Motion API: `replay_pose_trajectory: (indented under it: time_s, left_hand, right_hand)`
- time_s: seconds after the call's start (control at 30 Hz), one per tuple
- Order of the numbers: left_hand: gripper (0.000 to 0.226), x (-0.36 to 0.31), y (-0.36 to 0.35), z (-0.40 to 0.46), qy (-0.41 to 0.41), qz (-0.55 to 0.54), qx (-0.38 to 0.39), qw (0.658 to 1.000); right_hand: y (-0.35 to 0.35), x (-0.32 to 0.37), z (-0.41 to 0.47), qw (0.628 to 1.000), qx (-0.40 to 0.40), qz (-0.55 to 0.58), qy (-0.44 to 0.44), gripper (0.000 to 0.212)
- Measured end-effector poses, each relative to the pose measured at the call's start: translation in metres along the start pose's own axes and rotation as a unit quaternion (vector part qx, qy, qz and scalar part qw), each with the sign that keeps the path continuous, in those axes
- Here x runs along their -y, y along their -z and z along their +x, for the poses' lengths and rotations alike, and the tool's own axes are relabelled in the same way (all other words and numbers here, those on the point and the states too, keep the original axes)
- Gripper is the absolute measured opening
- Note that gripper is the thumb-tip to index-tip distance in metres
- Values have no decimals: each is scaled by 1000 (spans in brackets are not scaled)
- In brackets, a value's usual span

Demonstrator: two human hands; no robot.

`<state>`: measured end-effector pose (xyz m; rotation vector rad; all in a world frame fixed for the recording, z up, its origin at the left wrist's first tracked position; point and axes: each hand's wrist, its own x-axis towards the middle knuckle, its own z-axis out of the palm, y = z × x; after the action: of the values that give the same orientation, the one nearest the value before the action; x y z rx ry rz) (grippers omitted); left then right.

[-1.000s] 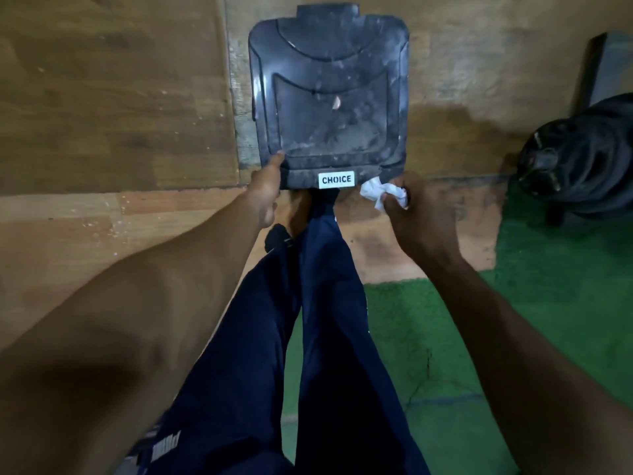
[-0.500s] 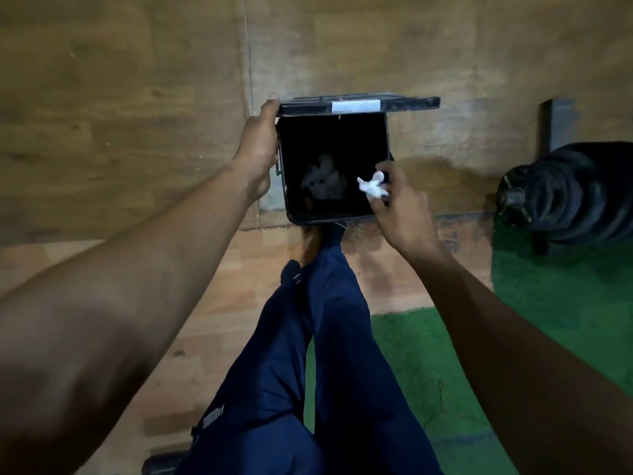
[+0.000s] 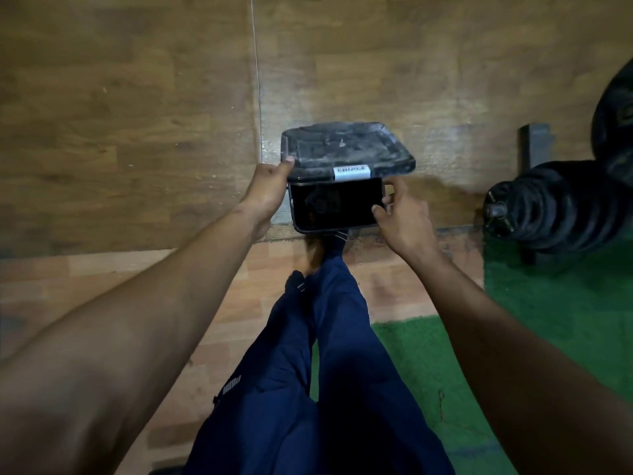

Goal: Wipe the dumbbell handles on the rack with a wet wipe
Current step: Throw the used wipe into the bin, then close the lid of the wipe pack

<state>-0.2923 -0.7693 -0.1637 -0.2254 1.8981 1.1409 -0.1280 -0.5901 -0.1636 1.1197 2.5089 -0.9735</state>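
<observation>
Your left hand (image 3: 270, 186) holds the bin lid (image 3: 346, 150) by its left corner, thumb on top and fingers curled under the edge, so the lid sits half raised over the bin (image 3: 334, 207). Your right hand (image 3: 400, 214) hovers at the bin's right rim with its fingers loosely bent and slightly apart, and it holds nothing that can be seen. No wipe shows in either hand. The bin's inside is dark; a pale shape lies in it, but whether that is the wipe cannot be told. The dumbbell rack and its handles are not in view; only stacked weight plates (image 3: 561, 207) on a bar stand to the right, well apart from the bin. Judged from this, you are at the disposal step, with the wiping most likely done, though no handle can be checked for cleanliness here. What remains appears to be lowering the lid fully and withdrawing both hands.
</observation>
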Motion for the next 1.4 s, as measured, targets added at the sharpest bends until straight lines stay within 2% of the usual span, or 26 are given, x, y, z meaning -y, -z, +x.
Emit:
replay_pose_trajectory:
  time_s: [0.1, 0.23, 0.47, 0.57, 0.7, 0.8, 1.0, 1.2, 1.4]
  left_hand:
    - [38, -3, 7, -31, -12, 26, -8, 1000]
    - [60, -7, 16, -75, -29, 68, -32, 997]
    - [66, -15, 23, -131, -100, 157, -48, 981]
    - [65, -24, 20, -143, -138, 230, -51, 962]
    - [69, -49, 12, -156, -184, 354, -24, 917]
    - [70, -84, -3, -167, -226, 404, -15, 886]
    - [69, -176, -66, -202, -301, 457, 3, 837]
    - [72, -257, -167, -253, -378, 488, 26, 786]
    - [68, -309, -287, -301, -429, 467, 55, 771]
  right_hand:
    - [19, 14, -13, 1000, 1, -3, 13, 46]
    - [46, 36, -28, 1000, 0, 10, 25, 46]
    - [89, 59, -51, 996, -45, -30, 77, 48]
    - [104, 59, -55, 993, -58, -44, 90, 46]
    - [134, 53, -64, 990, -77, -66, 96, 48]
    - [174, 44, -71, 987, -104, -82, 92, 48]
    - [281, 6, -84, 975, -193, -87, 68, 49]
    - [396, -59, -109, 952, -288, -94, 48, 47]
    - [482, -145, -134, 939, -336, -71, 29, 48]
